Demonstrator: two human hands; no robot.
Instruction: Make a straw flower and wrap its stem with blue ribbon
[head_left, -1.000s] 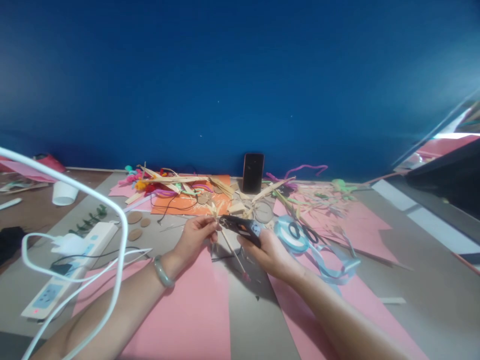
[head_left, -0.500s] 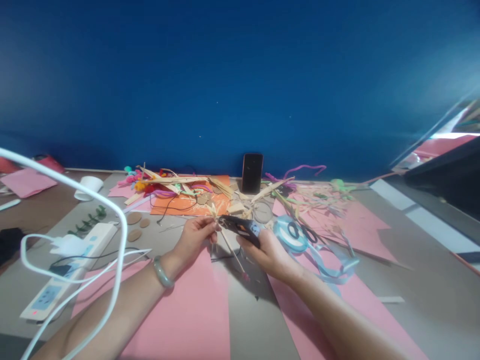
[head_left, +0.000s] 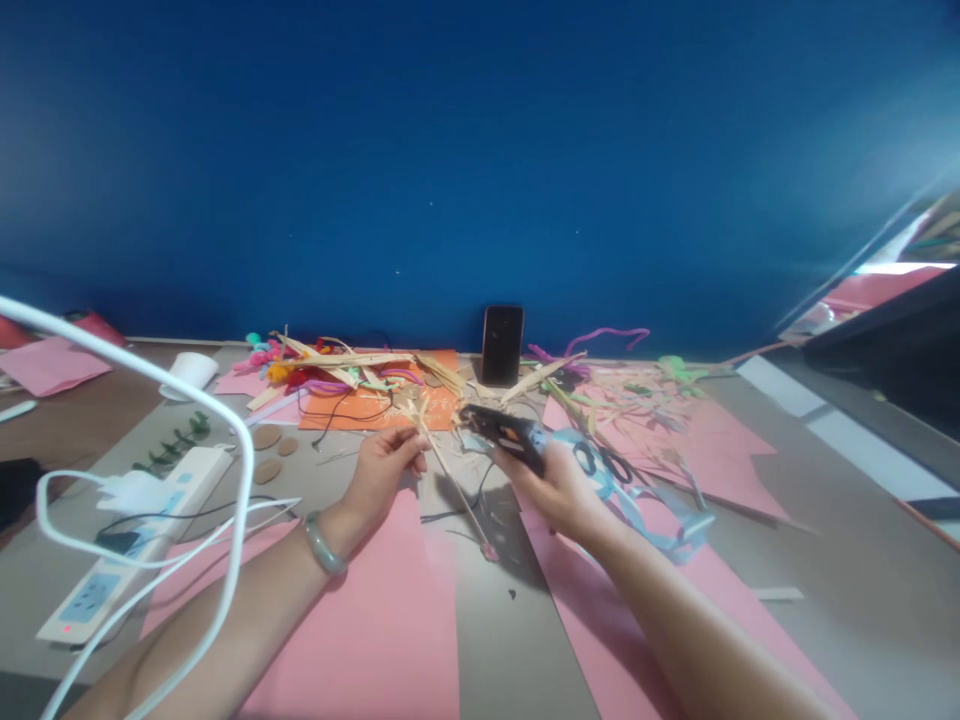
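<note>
My left hand (head_left: 386, 470), with a bracelet on its wrist, pinches a thin stick (head_left: 457, 490) near its upper end. Pale straw-like strips (head_left: 421, 412) spread from that end, and a small pinkish piece (head_left: 489, 551) is at the lower end. My right hand (head_left: 551, 490) is closed around a dark tool (head_left: 499, 430), which looks like a stapler or a glue gun; its tip points left, a short gap from the strips. Pink paper (head_left: 375, 620) lies beneath my left forearm.
A phone (head_left: 502, 345) stands against the blue wall. Left are a power strip (head_left: 142, 540) and a looping white cable (head_left: 244, 500). Right lie blue ribbon (head_left: 660, 520) and scissors (head_left: 615, 463). Coloured craft pieces (head_left: 315, 370) lie at the back on orange paper (head_left: 337, 410).
My right hand has moved right with the dark tool, away from the stick's upper end. My left hand has shifted slightly left, still pinching the stick.
</note>
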